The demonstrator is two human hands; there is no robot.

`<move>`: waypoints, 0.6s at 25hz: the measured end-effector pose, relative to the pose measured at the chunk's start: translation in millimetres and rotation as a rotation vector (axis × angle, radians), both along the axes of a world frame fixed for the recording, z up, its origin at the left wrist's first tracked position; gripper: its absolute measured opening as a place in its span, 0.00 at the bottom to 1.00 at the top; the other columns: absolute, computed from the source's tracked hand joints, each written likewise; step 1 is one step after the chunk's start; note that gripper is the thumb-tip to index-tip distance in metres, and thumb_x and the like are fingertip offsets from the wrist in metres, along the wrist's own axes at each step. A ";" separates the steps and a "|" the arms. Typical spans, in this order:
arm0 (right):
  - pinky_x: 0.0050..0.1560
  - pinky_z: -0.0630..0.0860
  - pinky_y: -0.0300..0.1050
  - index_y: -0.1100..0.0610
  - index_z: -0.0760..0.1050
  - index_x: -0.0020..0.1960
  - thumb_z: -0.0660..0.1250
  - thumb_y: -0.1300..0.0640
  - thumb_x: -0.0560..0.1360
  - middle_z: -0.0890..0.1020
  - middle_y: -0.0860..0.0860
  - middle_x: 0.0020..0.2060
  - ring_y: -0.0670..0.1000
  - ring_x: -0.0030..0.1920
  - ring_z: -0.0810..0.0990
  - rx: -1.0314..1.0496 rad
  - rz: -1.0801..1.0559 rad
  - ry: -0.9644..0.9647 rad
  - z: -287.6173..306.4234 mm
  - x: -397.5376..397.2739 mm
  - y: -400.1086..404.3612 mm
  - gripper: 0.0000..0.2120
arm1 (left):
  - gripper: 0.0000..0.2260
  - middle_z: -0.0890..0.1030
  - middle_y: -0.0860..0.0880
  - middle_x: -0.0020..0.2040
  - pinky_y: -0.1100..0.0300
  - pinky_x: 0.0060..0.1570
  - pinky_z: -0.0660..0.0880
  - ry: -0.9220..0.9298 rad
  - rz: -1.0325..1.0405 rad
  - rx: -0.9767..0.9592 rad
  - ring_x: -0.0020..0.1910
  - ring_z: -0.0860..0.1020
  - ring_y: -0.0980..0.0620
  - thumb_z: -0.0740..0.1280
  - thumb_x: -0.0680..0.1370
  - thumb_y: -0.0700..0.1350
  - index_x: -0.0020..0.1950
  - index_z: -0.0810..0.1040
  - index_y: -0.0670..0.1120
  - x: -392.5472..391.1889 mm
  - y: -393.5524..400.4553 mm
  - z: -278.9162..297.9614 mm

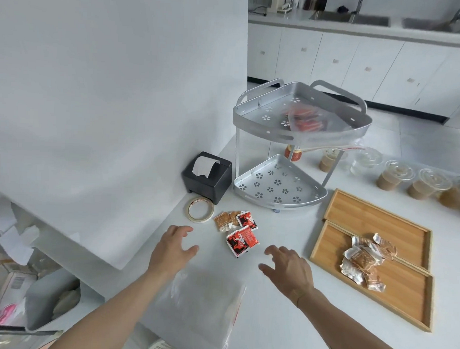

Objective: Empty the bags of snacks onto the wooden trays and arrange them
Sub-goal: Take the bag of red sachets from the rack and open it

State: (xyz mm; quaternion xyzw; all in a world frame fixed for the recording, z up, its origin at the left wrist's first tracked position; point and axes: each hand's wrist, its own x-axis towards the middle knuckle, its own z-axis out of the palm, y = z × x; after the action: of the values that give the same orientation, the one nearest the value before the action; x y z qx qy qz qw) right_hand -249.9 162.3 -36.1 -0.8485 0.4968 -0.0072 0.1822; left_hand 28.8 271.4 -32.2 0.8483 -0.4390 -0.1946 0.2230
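Observation:
Two wooden trays lie side by side at the right: the near tray point(403, 295) carries a heap of silver-and-brown snack packets point(365, 256), the far tray point(367, 209) is bare. Red-and-black packets point(240, 239) and brown cracker packets point(223, 220) lie loose on the white table. An empty clear zip bag point(205, 302) lies flat near the front edge. My left hand point(171, 247) and my right hand point(289, 269) hover over the table with fingers spread, holding nothing, just short of the loose packets. Another clear bag of red snacks point(309, 121) rests on the rack's top shelf.
A two-tier metal corner rack point(278, 187) stands behind the loose packets. A black tissue holder point(207, 177) and a roll of tape point(200, 209) sit to the left. Several lidded drink cups point(393, 176) line the back right. The table edge drops off at the left.

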 end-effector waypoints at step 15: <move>0.48 0.76 0.54 0.50 0.68 0.63 0.74 0.45 0.70 0.80 0.51 0.55 0.59 0.54 0.78 -0.700 -0.255 -0.212 206.8 -83.1 -141.2 0.27 | 0.26 0.73 0.50 0.59 0.52 0.53 0.75 -0.490 -0.522 -0.637 0.57 0.74 0.47 0.75 0.68 0.52 0.64 0.72 0.52 -69.9 -190.4 204.2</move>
State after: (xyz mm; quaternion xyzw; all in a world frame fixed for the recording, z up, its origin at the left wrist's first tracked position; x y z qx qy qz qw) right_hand -333.0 21.1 170.6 -0.7852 0.5443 -0.2868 -0.0705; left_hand -41.0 80.9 172.0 0.6201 -0.7149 0.1056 0.3053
